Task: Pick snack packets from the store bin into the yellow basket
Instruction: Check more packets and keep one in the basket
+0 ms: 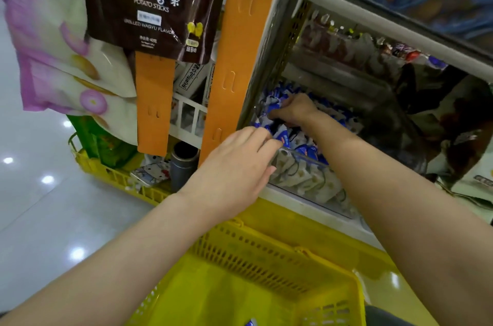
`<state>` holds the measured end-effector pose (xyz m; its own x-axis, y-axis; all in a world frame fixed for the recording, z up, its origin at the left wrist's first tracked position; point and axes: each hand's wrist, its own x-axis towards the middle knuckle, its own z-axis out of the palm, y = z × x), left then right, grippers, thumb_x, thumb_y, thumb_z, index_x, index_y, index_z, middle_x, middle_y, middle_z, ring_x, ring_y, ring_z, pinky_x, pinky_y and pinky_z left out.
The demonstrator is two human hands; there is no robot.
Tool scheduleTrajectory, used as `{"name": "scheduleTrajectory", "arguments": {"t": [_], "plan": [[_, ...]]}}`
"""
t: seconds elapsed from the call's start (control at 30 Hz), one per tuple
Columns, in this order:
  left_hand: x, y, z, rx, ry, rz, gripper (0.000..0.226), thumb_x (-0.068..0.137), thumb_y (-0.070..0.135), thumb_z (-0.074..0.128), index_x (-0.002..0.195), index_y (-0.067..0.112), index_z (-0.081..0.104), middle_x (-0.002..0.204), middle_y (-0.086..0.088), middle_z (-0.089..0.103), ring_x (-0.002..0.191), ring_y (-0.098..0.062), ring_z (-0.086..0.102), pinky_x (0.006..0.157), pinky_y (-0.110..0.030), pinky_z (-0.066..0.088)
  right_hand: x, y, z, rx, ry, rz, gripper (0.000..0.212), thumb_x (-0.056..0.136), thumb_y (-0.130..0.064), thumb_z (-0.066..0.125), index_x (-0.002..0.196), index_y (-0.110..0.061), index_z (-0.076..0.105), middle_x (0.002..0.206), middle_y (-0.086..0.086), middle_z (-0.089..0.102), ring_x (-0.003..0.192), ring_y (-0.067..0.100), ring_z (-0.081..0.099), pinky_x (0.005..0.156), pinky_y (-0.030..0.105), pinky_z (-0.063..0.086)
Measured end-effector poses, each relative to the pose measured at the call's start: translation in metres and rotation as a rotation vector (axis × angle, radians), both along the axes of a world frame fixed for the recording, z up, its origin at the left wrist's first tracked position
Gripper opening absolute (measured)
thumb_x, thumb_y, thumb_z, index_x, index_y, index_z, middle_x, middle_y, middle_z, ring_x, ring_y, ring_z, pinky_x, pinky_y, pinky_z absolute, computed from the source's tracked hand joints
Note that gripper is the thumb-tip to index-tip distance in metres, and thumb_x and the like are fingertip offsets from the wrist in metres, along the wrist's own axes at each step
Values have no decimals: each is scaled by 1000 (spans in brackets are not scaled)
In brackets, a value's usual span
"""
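A store bin [306,193] with a clear front wall holds several small blue-and-white snack packets [306,150]. My right hand [294,109] is deep in the bin, fingers closed on packets at the far left of the pile. My left hand [234,165] rests at the bin's front left corner, fingertips pinching one blue-and-white packet [284,137]. The yellow basket [266,253] sits below my arms at the bottom of the view. A bit of a blue packet [250,323] shows inside it at the frame's lower edge.
An orange upright strip [234,53] stands just left of the bin. Brown potato-stick bags [149,2] and a pink-white bag [53,45] hang at upper left. Another yellow basket [117,179] with goods sits on the shiny floor at left. Shelves with other snacks rise at right.
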<state>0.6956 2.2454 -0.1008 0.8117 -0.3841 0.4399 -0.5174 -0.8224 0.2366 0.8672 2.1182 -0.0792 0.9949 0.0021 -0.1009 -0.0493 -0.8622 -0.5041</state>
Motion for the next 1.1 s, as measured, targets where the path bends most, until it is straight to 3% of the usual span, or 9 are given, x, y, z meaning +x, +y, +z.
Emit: {"name": "scheduleTrajectory", "arguments": {"t": [0.2,0.33,0.43,0.57,0.63,0.77,0.9,1.0,1.1], "plan": [[-1,-2,-1,-14,0,10,44,96,29,41,138,16,36,128,1,43,121,-15,35,99,-24,27,-21,-11,9,343,-107,-78,5,83,-8,66,87,-8,62,96,15,67,72,19,62,73,32,57],[-6,-4,-2,-69,21,18,42,97,29,39,137,18,37,133,3,40,126,-11,32,98,-20,25,-54,-24,30,443,-391,-51,10,86,-11,62,82,-19,58,84,6,64,77,20,63,79,38,56],[-17,-8,0,-208,54,32,32,97,27,40,128,21,45,124,8,46,116,-6,40,89,-15,30,-95,-36,46,574,-522,54,19,86,-10,62,78,-26,54,82,1,62,81,18,64,72,29,57],[-37,-18,-1,-698,253,124,11,96,28,41,102,26,50,94,15,51,86,2,49,72,-5,35,-158,-53,41,746,-378,286,22,88,-2,58,79,-21,54,72,-6,59,68,2,61,64,20,55],[-48,-23,-6,-953,482,161,13,95,35,41,93,26,50,91,12,54,87,-4,52,79,-13,39,-183,-61,25,810,-248,346,22,87,3,55,80,-18,53,71,-6,59,67,1,59,65,22,56],[-68,-34,-23,-1330,957,184,38,88,42,51,111,12,57,110,-6,65,100,-20,61,84,-34,48,-215,-72,-8,863,-22,381,22,87,9,49,81,-12,48,77,2,53,67,-2,56,66,17,54],[-84,-41,-33,-1342,1007,145,24,86,19,59,105,6,65,93,-7,71,78,-15,66,64,-25,52,-232,-74,-38,918,155,258,17,92,4,45,88,-12,50,80,3,56,64,-4,57,63,13,51],[-87,-42,-44,-1235,903,186,20,87,8,59,106,6,65,94,-8,72,75,-11,67,61,-18,53,-237,-68,-50,1021,290,96,17,97,-16,40,99,-13,56,84,0,62,67,-1,62,66,16,53],[-88,-47,-51,-1161,839,174,21,86,3,58,107,4,62,95,-8,69,73,-6,67,59,-16,51,-239,-65,-60,887,246,126,15,93,-21,50,94,-13,62,85,1,64,76,6,60,71,20,51]]}}
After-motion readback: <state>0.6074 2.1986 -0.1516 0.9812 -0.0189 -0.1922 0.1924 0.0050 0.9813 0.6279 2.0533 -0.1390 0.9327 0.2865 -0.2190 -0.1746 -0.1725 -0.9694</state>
